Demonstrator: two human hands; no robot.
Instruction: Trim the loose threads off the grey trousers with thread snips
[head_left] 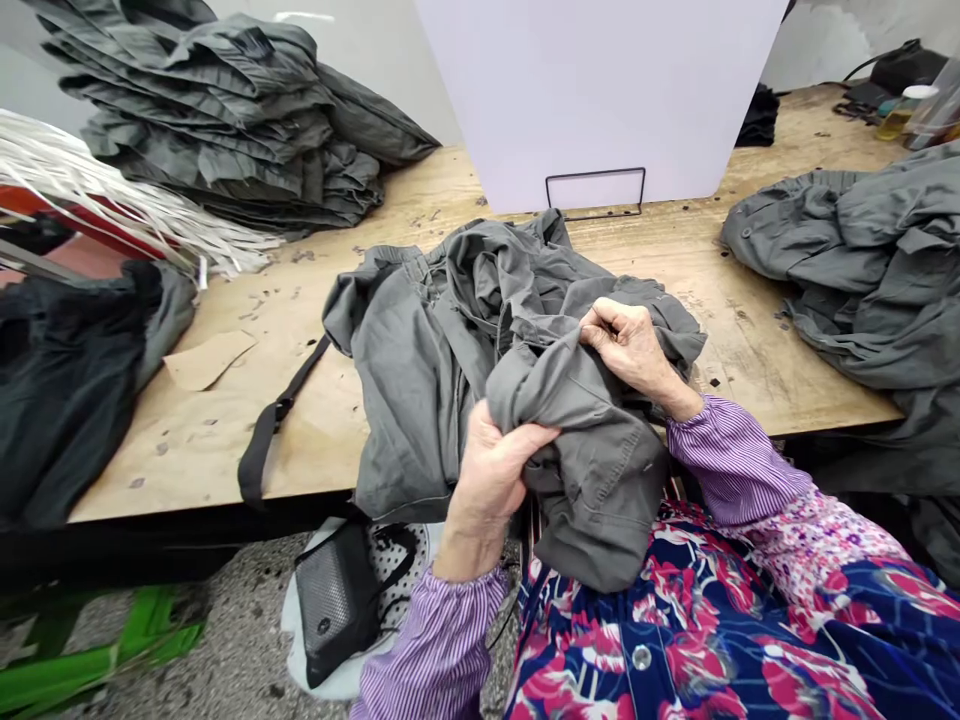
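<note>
From the head view, your left hand [495,470] is closed around a thick fold of the grey cotton garment [577,450], fingers curled over the cloth, while your right hand [626,345] pinches a narrower fold higher up, fingertips pressed together on it. Purple striped sleeves [739,460] cover both forearms. The garment lies bunched on the wooden surface [225,445], and its lower part hangs over the front edge toward your lap. A black strap [270,425] runs from the garment's left side and drapes over that same edge. Just left of it lies a brown paper pattern piece [208,360]. Beyond the garment, a white board [600,90] stands upright in a black wire stand [596,190]. A stack of folded grey garments [217,120] sits at the far left, near a bundle of white strips [97,190] and a dark garment [67,400]. Another grey garment [855,260] lies heaped at the right. Below the surface, a black mesh pouch [337,600] rests on a white bag [397,560] on the floor.
</note>
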